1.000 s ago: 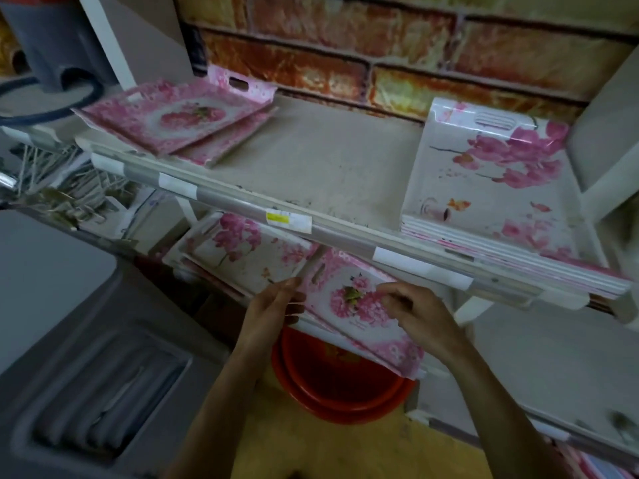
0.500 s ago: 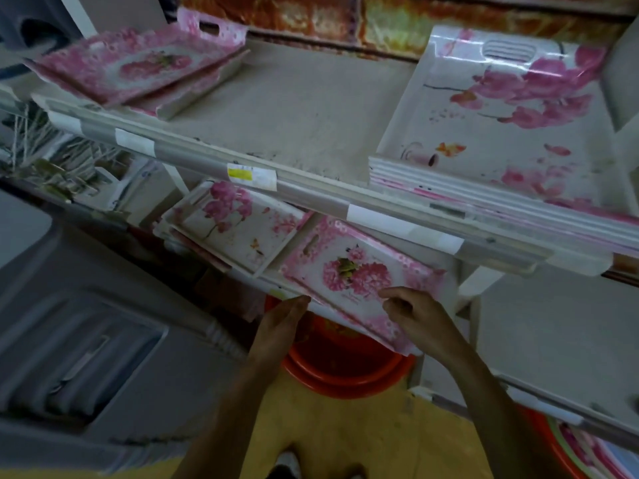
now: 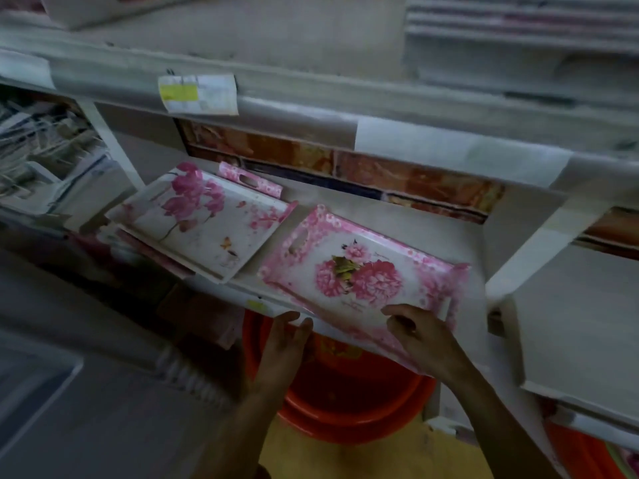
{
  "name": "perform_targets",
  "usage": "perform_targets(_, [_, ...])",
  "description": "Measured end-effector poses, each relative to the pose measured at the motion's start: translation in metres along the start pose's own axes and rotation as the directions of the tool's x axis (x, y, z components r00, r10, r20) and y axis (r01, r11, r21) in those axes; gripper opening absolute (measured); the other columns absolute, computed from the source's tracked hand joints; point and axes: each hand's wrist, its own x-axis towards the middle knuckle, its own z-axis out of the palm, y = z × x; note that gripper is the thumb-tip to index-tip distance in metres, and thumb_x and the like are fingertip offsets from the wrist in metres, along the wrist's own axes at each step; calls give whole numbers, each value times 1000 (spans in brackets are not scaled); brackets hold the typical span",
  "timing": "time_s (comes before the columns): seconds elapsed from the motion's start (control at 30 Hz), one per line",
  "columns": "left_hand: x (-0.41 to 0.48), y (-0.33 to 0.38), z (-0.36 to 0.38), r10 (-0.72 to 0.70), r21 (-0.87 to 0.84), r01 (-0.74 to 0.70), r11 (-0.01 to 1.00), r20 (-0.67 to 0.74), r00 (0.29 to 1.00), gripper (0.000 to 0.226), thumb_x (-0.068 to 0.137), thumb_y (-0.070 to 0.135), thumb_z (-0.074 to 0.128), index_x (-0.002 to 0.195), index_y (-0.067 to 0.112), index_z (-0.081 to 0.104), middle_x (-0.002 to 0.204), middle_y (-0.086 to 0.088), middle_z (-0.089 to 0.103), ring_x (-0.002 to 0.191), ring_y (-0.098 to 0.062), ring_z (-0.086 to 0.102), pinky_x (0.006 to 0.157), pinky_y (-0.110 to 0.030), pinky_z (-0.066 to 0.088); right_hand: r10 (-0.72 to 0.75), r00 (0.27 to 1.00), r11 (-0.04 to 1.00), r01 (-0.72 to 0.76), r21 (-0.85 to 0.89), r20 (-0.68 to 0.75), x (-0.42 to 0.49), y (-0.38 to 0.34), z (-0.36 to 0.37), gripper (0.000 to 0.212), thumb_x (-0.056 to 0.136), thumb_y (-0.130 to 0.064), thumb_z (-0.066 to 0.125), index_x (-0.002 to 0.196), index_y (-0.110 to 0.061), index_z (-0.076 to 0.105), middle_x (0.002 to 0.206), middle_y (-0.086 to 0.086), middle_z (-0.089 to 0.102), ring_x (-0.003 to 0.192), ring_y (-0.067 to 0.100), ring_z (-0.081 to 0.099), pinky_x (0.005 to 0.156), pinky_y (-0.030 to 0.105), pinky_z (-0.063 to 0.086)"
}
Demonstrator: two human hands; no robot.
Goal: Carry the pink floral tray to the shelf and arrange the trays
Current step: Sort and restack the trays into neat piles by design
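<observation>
**Pink tray half on the lower shelf, both hands at its near edge**

Head view. We had the pink floral tray (image 3: pixel 359 274) in the centre-right of the frame, lying on the lower shelf (image 3: pixel 397 216) with its near long edge hanging out past the shelf front. Its long axis ran from the upper left, where a handle slot showed, down to the lower right, so it sat skewed to the shelf edge. It lay directly ahead of and above our hands. Our right hand (image 3: pixel 420 335) was on the tray's near right corner, fingers curled over the rim and holding it. Our left hand (image 3: pixel 287 331) was at the near left part of the edge, fingers together and fairly straight, pressed up against the tray's underside or the shelf lip; we could not tell which. The right hand was the more firmly on the tray, and we judged a push away from us, with a twist to square it, was what the coming move turned on.

Just left of it, close but apart, sat a white orchid tray (image 3: pixel 204 219) on a stack, with a pink handle (image 3: pixel 250 183) showing behind it. A red basin (image 3: pixel 345 402) stood below.

As for writing, a price label (image 3: pixel 198 94) with a yellow patch hung on the upper shelf's rail, too blurred to read. Small script on the tray was also illegible.
</observation>
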Motion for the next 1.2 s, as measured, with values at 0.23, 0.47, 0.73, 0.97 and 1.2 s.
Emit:
perform_targets(0.23, [64,-63,9,144,73,-143,987,-10,989,24,91,42,66,112,34,58,110,-5,70,106,-24,67,94,-49,55,-66,994,997,63,-46,-90,38,35,49,28,99,-29,51,124,-33,63,121,-19,59,107,2,58,91,20,46])
perform_targets(0.47, [89,-97,31,275,-167,-282,945,-64,959,29,97,22,60,109,-1,47,91,-28,70,77,-30,73,63,-29,59,-180,965,977,153,-148,-190,50,61,75,30,98,-30,51,127,-32,60,115,-10,63,102,8,60,90,25,47])
perform_targets(0.73, [88,-111,57,272,-295,-239,925,78,959,31,98,28,60,110,6,44,86,-27,72,72,-34,74,56,-33,60,-257,929,955,201,-217,-268,51,83,67,29,98,-32,52,126,-31,62,125,-9,64,103,4,59,86,19,44])
perform_targets(0.97, [92,-112,72,296,-234,-282,931,27,955,40,93,26,68,113,3,41,79,-23,72,59,-34,72,46,-34,57,-234,905,955,146,-259,-354,40,86,61,29,98,-31,51,125,-31,63,122,-9,66,101,7,61,88,27,50])
perform_targets(1.2, [99,-111,77,323,-202,-316,927,-1,947,35,94,8,64,119,-7,45,95,-30,66,59,-31,73,47,-30,55,-190,841,962,55,-268,-506,43,112,37,25,95,-24,56,114,-21,72,125,1,67,118,24,58,108,45,39])
